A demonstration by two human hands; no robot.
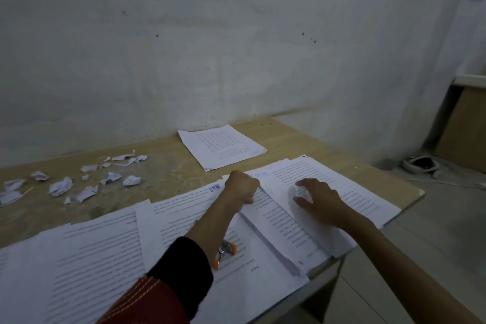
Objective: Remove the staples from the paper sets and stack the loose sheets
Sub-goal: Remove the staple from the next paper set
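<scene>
Printed paper sets (278, 229) lie spread over the near part of the wooden table (168, 168). My left hand (240, 187) is curled into a fist at the top edge of the middle set and seems to pinch its corner. My right hand (319, 201) rests on the right-hand sheets (355, 192), its fingers over a small crumpled white scrap (301, 192). An orange and metal staple remover (224, 251) lies on the papers, partly hidden under my left forearm. A separate stack of sheets (222, 147) sits further back near the wall.
Several torn and crumpled paper scraps (86, 184) litter the left of the table. The wall runs right behind the table. The table's right edge (418, 194) drops to a tiled floor, where a white cable and a dark object (420, 164) lie.
</scene>
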